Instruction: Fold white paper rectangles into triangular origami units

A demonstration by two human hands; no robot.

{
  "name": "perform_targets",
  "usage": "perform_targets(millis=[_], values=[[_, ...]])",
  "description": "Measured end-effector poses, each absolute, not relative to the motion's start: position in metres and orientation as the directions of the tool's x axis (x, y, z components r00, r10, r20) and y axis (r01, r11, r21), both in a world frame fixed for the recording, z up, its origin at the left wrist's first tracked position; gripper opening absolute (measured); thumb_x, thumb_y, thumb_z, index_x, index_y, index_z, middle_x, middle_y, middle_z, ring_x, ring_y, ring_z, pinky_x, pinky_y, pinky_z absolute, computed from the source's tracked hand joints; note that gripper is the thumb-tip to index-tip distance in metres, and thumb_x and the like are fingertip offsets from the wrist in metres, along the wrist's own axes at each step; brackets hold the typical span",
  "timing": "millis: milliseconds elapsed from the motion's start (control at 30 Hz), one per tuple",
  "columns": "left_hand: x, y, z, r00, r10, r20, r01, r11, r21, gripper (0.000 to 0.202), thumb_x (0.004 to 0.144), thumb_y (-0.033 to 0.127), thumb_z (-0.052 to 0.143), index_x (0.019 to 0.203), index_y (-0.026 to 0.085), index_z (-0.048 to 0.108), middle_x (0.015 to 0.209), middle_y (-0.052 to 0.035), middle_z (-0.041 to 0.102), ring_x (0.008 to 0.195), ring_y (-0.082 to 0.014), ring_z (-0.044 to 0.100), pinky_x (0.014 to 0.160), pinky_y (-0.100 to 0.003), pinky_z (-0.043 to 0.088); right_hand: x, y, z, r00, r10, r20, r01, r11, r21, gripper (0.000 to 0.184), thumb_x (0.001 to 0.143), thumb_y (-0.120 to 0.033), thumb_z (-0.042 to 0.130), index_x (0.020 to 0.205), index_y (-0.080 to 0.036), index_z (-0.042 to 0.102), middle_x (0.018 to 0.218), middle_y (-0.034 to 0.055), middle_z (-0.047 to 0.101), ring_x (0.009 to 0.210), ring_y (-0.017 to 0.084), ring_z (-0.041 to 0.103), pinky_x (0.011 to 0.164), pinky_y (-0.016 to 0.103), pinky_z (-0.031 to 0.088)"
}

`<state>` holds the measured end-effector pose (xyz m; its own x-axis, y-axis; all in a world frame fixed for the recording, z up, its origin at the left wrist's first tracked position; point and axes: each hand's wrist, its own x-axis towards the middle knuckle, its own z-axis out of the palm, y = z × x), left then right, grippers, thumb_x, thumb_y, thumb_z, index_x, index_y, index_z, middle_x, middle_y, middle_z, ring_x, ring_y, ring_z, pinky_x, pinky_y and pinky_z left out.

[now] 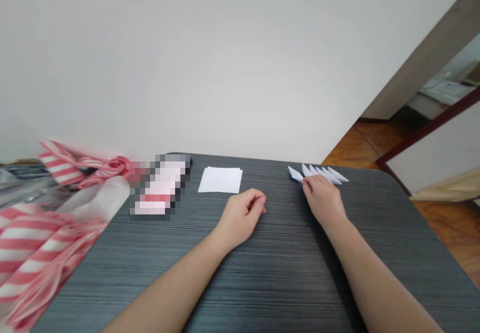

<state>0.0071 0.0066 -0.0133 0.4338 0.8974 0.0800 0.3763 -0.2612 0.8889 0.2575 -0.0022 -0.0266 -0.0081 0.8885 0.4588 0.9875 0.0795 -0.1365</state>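
My right hand (324, 198) pinches the near end of a folded white paper piece (295, 173) with pointed ends, close to the far edge of the dark table (262, 273). Beside it lies a row of several similar folded paper pieces (330, 174), partly hidden behind my knuckles. My left hand (242, 218) hovers or rests near the middle of the table, fingers curled and thumb against them, with nothing visible in it. A small stack of white paper sheets (220, 180) lies just beyond my left hand.
A blurred-out flat object (161, 185) lies at the table's far left. Pink-and-white striped fabric (33, 243) and clear plastic are heaped beyond the left edge. A pale wall (240, 63) stands behind the table, with wooden flooring (442, 223) to the right.
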Motion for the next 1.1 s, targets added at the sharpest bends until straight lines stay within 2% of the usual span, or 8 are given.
perform_targets(millis=[300,433,700,1100], values=[[0.0067,0.0074,-0.0125,0.431,0.899,0.080,0.380,-0.261,0.887,0.022,0.096,0.031,0.047,0.089,0.019,0.064,0.076,0.0003,0.070,0.059,-0.0116,0.061,0.057,-0.022,0.046,0.2572,-0.0001,-0.0295,0.026,0.905,0.424,0.990,0.034,-0.134,0.011,0.094,-0.026,0.056,0.096,-0.018,0.064,0.097,0.0093,0.069,0.088,0.025,0.066,0.071,0.032,0.049],[0.0073,0.0072,-0.0115,0.434,0.897,0.080,0.384,-0.264,0.885,0.022,0.096,0.032,0.047,0.089,0.019,0.063,0.077,-0.0002,0.070,0.059,-0.0120,0.061,0.057,-0.022,0.046,0.2579,0.0008,-0.0304,0.021,0.914,0.406,0.990,0.038,-0.136,0.010,0.093,-0.023,0.056,0.099,-0.019,0.062,0.096,0.0085,0.069,0.086,0.024,0.065,0.072,0.032,0.049],[0.0070,0.0078,-0.0133,0.435,0.897,0.074,0.389,-0.262,0.883,0.023,0.096,0.033,0.046,0.088,0.019,0.063,0.076,0.0002,0.070,0.059,-0.0120,0.061,0.056,-0.022,0.046,0.2558,-0.0007,-0.0292,-0.035,0.890,0.455,0.983,0.112,-0.143,0.016,0.096,-0.019,0.049,0.085,-0.018,0.061,0.088,0.0080,0.067,0.083,0.021,0.064,0.075,0.030,0.048],[0.0031,0.0078,-0.0148,0.428,0.900,0.083,0.359,-0.254,0.898,0.023,0.095,0.033,0.046,0.088,0.020,0.063,0.076,0.0000,0.071,0.057,-0.0117,0.060,0.055,-0.022,0.045,0.2524,-0.0009,-0.0244,-0.011,0.925,0.380,0.999,0.030,-0.044,0.017,0.095,-0.017,0.050,0.080,-0.018,0.057,0.088,0.0089,0.066,0.085,0.022,0.063,0.068,0.031,0.046]])
